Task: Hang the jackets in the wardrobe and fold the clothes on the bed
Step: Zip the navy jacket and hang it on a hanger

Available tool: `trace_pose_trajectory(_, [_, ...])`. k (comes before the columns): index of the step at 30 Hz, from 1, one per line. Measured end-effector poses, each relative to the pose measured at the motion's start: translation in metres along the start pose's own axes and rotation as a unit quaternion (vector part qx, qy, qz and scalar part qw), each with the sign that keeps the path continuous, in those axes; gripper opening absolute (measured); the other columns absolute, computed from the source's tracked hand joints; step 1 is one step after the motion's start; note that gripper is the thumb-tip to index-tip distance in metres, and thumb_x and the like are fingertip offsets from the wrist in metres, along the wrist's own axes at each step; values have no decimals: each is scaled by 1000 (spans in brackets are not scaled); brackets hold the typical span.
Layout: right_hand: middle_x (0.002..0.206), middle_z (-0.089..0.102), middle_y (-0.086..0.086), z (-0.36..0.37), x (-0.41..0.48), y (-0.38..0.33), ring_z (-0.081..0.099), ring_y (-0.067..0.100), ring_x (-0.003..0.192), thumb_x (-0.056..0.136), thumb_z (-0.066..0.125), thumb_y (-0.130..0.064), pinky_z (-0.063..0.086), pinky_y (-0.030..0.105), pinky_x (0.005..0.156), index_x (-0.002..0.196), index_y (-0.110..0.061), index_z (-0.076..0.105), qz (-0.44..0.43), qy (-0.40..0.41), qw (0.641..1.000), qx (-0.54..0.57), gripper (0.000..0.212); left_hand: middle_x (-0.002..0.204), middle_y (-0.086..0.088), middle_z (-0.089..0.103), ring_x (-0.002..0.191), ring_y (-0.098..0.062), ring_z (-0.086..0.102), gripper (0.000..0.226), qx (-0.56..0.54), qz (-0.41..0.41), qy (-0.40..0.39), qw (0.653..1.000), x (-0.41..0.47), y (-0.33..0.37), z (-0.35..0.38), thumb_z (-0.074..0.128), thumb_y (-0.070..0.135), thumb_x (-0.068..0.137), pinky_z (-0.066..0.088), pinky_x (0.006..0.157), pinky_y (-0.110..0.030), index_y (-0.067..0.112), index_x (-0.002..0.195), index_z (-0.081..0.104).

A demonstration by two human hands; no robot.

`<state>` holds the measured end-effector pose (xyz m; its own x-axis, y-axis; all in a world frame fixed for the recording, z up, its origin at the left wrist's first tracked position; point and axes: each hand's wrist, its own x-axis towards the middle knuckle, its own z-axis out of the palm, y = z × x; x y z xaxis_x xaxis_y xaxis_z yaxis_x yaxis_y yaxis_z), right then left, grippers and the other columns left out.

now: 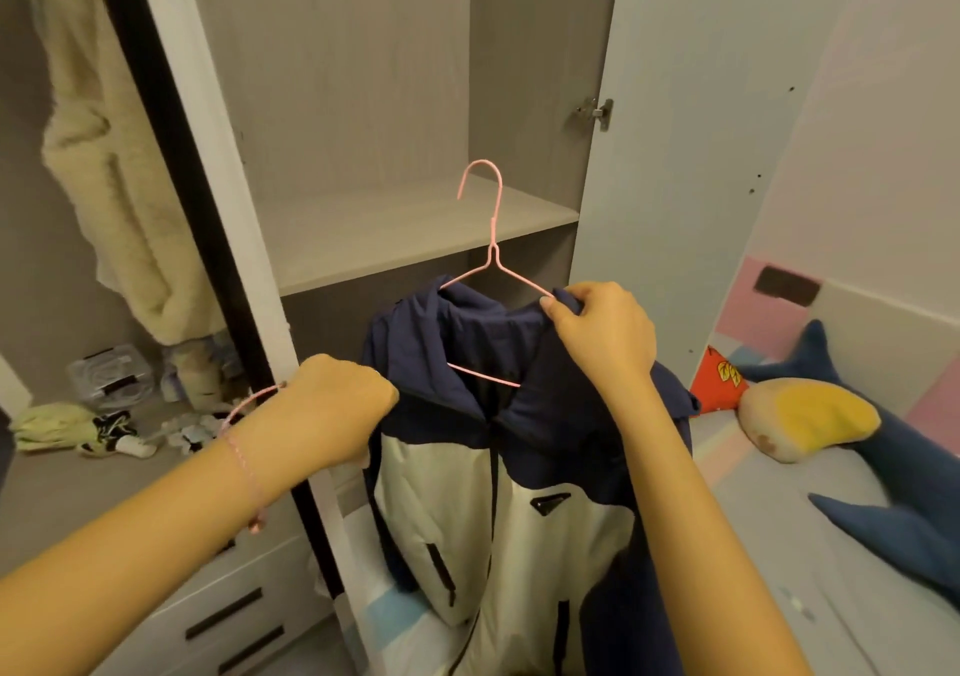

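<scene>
Pinching navy cloth between thumb and fingertips [551, 307], the right hand [597, 335] holds the collar of the jacket [519, 519] just where one arm of the pink wire hanger [492, 238] slips under the fabric. The left hand [332, 407] is closed in a fist on the jacket's other shoulder, its fingertips curled out of sight. Item held: navy-and-cream zip jacket, front facing the person, hanging in the air before the open wardrobe compartment, its hem out of frame below. The hanger sits inside the neck, with the lower bar showing in the collar opening and the hook standing free above. Step in hand, as judged: seating the shoulders on the hanger, hanging not yet done. The next move likely calls for squaring both shoulders over the wire, taking the hanger by the neck and lifting the hook to a rail; no rail is in view, so its place cannot be told. Surroundings: a grey shelf [395, 238] directly behind the hook; the open door [675, 155] close on the right, narrowing the approach; a cream fleece coat [119, 181] hung in the left compartment above small clutter [109, 415]; drawers [228, 618] below; the bed [769, 545] at right bearing a shark plush [857, 467] and a red cushion [719, 379].
</scene>
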<state>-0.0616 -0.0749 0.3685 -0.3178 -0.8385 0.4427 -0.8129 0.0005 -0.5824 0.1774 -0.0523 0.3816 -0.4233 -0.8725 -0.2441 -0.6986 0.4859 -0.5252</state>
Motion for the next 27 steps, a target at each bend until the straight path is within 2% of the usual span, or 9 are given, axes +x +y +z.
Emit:
trace_pose_trajectory(4, [69,57,-2,1,22,11,52,17,63,93,55,-38,32,23,53,88,-17,70,23,21,999,-10,26,122,0,56,110,-21,54,40,-179,-6,127,976,60,10,-33,46,46,92,39,92,-37,22,125,48])
trace_pose_trajectory(7, [70,57,-1,-1,47,24,49,17,62,93,55,-38,31,24,53,91,-16,71,37,45,998,-26,28,125,-2,55,112,-22,54,38,-429,-25,231,873,112,19,-63,44,39,95,43,92,-36,18,127,48])
trace_pose_trajectory(8, [69,57,0,-1,55,30,48,18,62,93,55,-38,30,24,52,90,-16,71,40,54,997,-32,28,124,-3,56,114,-20,54,36,-566,-11,211,797,129,23,-73,43,37,97,43,93,-33,17,126,50])
trace_pose_trajectory(10, [67,56,0,0,76,45,48,19,61,93,55,-39,30,24,50,85,-16,70,45,72,995,-51,28,130,-7,54,123,-20,50,34,-830,45,119,544,168,31,-95,42,34,98,43,98,-34,16,127,48])
trace_pose_trajectory(12, [66,58,0,0,103,64,51,21,61,93,54,-39,35,27,53,81,-16,69,47,84,994,-58,30,140,-15,44,131,-25,43,49,-945,71,57,313,209,31,-119,41,32,98,40,102,-41,5,138,35])
trace_pose_trajectory(17, [64,60,1,0,201,92,55,23,62,92,55,-44,34,27,50,79,-15,69,18,68,996,-53,34,130,-28,40,128,-29,43,73,-995,93,-22,-42,304,-10,-176,47,27,95,37,106,-38,-15,140,8])
trace_pose_trajectory(19, [65,60,0,-3,242,91,55,22,63,91,55,-47,32,26,49,81,-17,69,-29,51,997,-54,35,133,-27,36,126,-26,44,70,-992,95,-19,-82,331,-32,-196,50,26,94,40,104,-35,-19,136,16])
trace_pose_trajectory(22, [77,63,0,-18,296,80,58,23,72,91,50,-53,33,28,54,93,-18,65,-111,3,990,-84,38,124,-20,42,114,-23,49,57,-990,124,19,-72,365,-62,-224,49,28,94,47,91,-33,-19,122,34])
trace_pose_trajectory(27, [96,66,8,-35,346,70,60,34,88,97,35,-53,31,33,61,96,-19,47,-178,-32,959,-218,36,122,-18,45,110,-22,52,54,-986,138,82,-34,387,-113,-264,47,29,93,43,97,-35,-17,121,37])
